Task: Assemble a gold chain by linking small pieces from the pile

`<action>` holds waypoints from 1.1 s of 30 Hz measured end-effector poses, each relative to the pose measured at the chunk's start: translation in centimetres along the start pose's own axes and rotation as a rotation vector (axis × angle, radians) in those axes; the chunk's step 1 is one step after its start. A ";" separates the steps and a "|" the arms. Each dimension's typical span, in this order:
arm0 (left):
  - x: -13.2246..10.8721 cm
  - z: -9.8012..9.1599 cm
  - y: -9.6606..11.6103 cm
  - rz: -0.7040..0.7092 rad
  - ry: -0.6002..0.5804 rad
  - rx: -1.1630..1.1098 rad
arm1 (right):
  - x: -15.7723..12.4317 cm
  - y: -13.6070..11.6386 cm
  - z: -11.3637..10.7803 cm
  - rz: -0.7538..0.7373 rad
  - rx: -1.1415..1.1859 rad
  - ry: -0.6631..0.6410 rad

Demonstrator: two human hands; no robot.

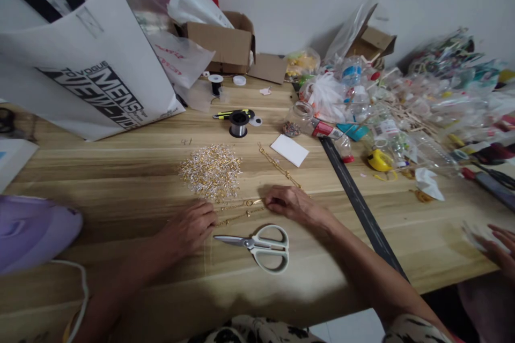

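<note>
A thin gold chain (236,218) lies doubled on the wooden table between my two hands. My left hand (198,223) is closed at its left end, fingers bent over the links. At the other end my right hand (285,203) pinches the chain beside a small ring. Just below are scissors (257,246) with pale handles, blades pointing left. A heap of small clear beads on gold pins (211,171) sits just beyond my left hand. Past my right hand lies a second gold chain (279,165), apart from the first.
Behind the heap are a wire spool (238,124), a yellow utility knife (229,114) and a white card (289,150). Plastic bottles and bags crowd the right. A paper bag (96,75) and a purple appliance (36,233) stand left. Another person's hand (499,246) is at far right.
</note>
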State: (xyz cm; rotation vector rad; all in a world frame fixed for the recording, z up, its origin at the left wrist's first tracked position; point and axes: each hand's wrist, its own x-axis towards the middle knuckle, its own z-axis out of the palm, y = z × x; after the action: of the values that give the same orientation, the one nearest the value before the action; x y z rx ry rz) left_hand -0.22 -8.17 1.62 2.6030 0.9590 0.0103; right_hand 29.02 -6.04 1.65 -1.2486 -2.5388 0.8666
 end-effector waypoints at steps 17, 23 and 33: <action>-3.9 1.9 -1.3 -0.098 0.266 0.001 | 0.2 -1.0 1.8 -0.113 -0.168 0.022; -4.0 2.1 -1.2 -0.087 0.326 0.034 | 0.6 -2.0 1.6 -0.161 -0.157 0.013; -4.6 2.4 -1.9 -0.112 0.315 0.029 | 0.4 -1.5 2.1 -0.171 -0.364 0.020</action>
State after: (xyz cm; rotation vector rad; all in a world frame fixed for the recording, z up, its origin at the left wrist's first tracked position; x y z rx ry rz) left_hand -4.62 -10.56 -0.74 2.6180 1.2176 0.3906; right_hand 26.87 -7.34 0.76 -1.0944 -2.8216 0.3640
